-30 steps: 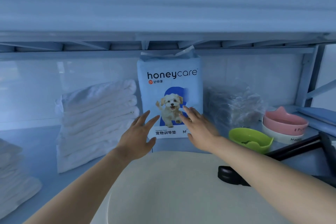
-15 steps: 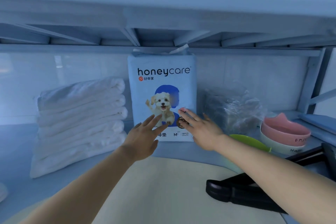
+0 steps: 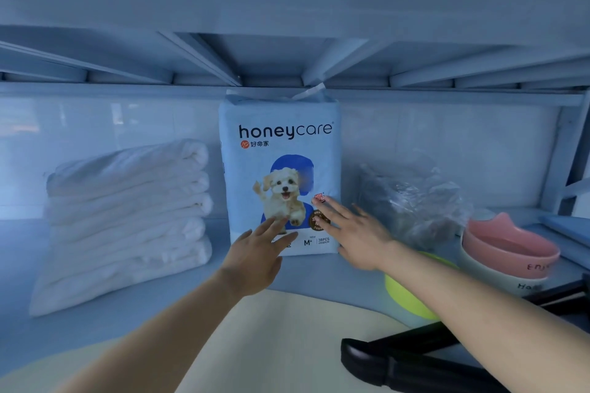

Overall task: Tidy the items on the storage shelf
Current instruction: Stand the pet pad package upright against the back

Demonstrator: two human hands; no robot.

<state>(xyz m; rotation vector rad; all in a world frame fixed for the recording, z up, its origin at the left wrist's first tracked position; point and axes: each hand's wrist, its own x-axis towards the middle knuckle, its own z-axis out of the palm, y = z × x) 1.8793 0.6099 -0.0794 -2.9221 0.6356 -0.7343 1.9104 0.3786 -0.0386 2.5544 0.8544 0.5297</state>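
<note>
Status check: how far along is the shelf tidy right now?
Looks done: the white towels sit stacked at left; the pink bowl is stacked on a white bowl at right. In hand: left hand and right hand, fingers straight, reach the upright honeycare pack at its lower front. Left, probably: the green bowl, loose in front of the plastic-wrapped bundle.

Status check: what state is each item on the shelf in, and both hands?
Pack, upright at the back.
Towels, folded and stacked, left of pack.
Plastic bag, crumpled, right of pack.
Green bowl, upright, partly hidden.
Pink bowl, stacked on white bowl.
Left hand, open, fingers at pack's front.
Right hand, open, fingers spread at pack's front.
</note>
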